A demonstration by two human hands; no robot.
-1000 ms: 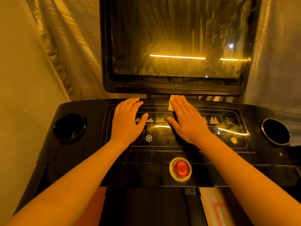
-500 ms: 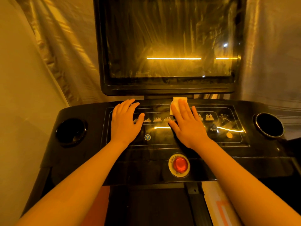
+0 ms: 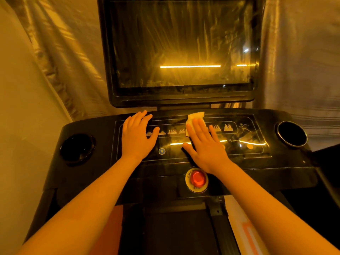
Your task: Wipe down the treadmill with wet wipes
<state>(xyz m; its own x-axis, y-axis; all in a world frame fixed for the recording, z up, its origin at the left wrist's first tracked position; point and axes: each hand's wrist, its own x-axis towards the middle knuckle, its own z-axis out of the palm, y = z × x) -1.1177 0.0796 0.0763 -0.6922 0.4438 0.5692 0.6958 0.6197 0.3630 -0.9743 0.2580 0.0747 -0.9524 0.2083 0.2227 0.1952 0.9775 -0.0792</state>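
Now, both hands lie palm down on the console [image 3: 95, 129] of the treadmill [image 3: 53, 183].

Left hand [image 3: 137, 138]: flat on the left part of the panel [image 3: 257, 151], fingers straight and close together, thumb spread to the right, nothing in it. The fingertips come near the console's far edge.

Right hand [image 3: 207, 147]: flat at the middle of the panel, fingers straight and slightly fanned. It presses the wipe [image 3: 196, 115] onto the surface, with no finger curled round it.

Wipe: white and crumpled, mostly under my right fingers. Its free end pokes out past the fingertips toward the far edge, just below the screen [image 3: 184, 52].

Screen: dark, upright at the far edge, streaked, with a bright line of reflected light across it.

Stop button [image 3: 197, 178]: red in a yellow ring, at the near edge, just beside my right wrist.

Left cup holder [image 3: 77, 149] sits at the console's left end, right cup holder [image 3: 291, 133] at its right end.

Belt [image 3: 174, 232]: dark, below the near edge, between my forearms.

Curtain [image 3: 60, 52] hangs behind, on both sides of the screen
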